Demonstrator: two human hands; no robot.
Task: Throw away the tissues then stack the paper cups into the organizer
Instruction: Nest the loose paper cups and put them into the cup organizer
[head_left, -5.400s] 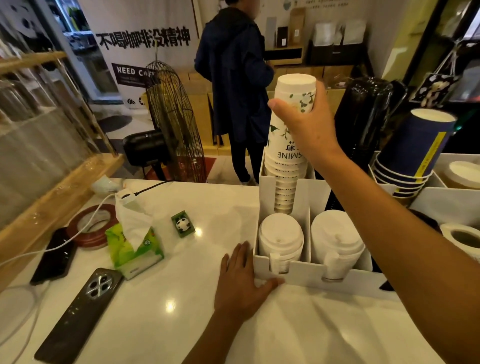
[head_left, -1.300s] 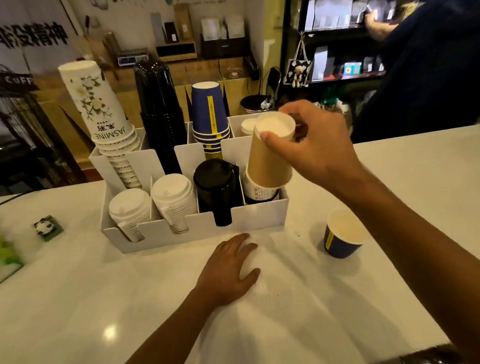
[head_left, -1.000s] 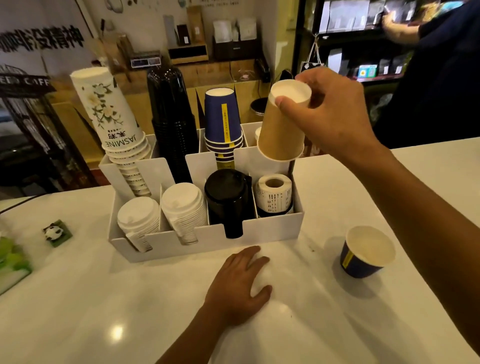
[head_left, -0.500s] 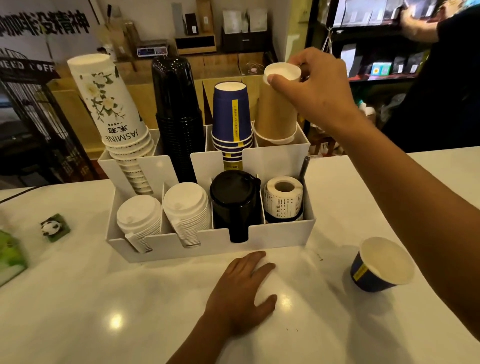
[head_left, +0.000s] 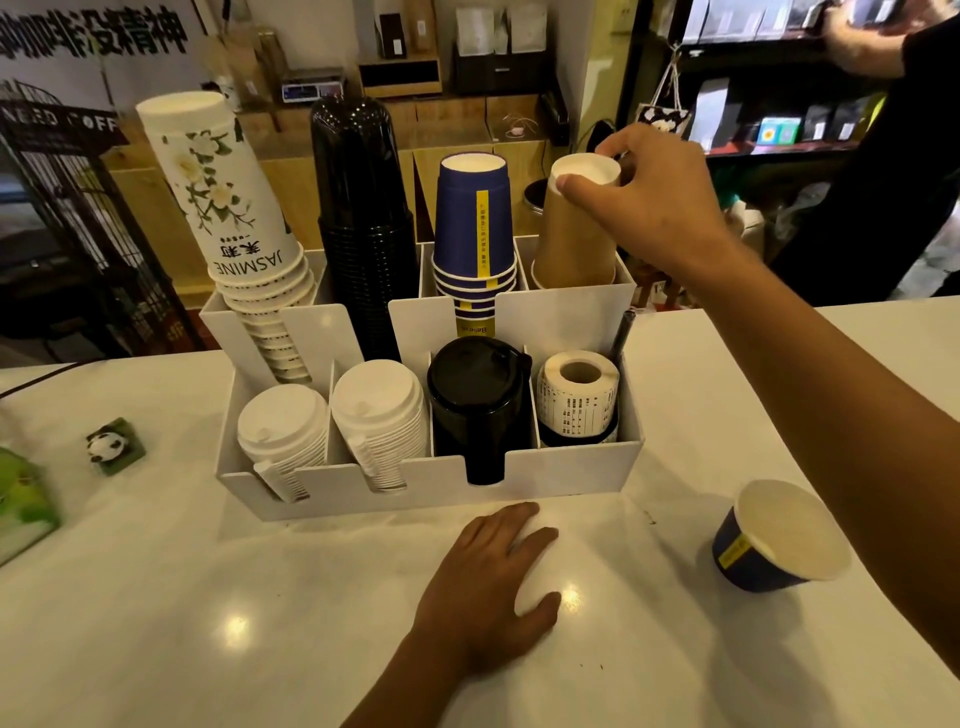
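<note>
So the white organizer (head_left: 566, 317) is parked on the pale surface (head_left: 260, 623), close to its far edge, and everything else can be placed off that. In its back right compartment an upside-down brown paper cup (head_left: 571, 234) is seated, and its upturned base is pinched at the rim by the right hand (head_left: 654, 202), thumb on the near side and fingers (head_left: 610, 145) curled over the far side. Just left of it in the back row a navy cup stack (head_left: 472, 234) is slotted in, then a tall black cup stack (head_left: 363, 208), then a leaning stack of white JASMINE cups (head_left: 228, 208) at the back left corner, tilted out past the organizer's left wall. The front row is filled with two white lid stacks (head_left: 332, 421), black lids (head_left: 475, 400) and a label roll (head_left: 576, 400) at the front right. The left hand (head_left: 493, 587) is laid flat on the surface just in front of the organizer's front wall, fingers spread and relaxed, nothing held. One loose navy cup (head_left: 779, 535) is left upright, well off to the organizer's front right, with open surface between them. Off to the left, a small panda trinket (head_left: 111, 447) and a green tissue pack (head_left: 21, 499) are seen near the frame's edge. Plenty of bare surface is left in front.
</note>
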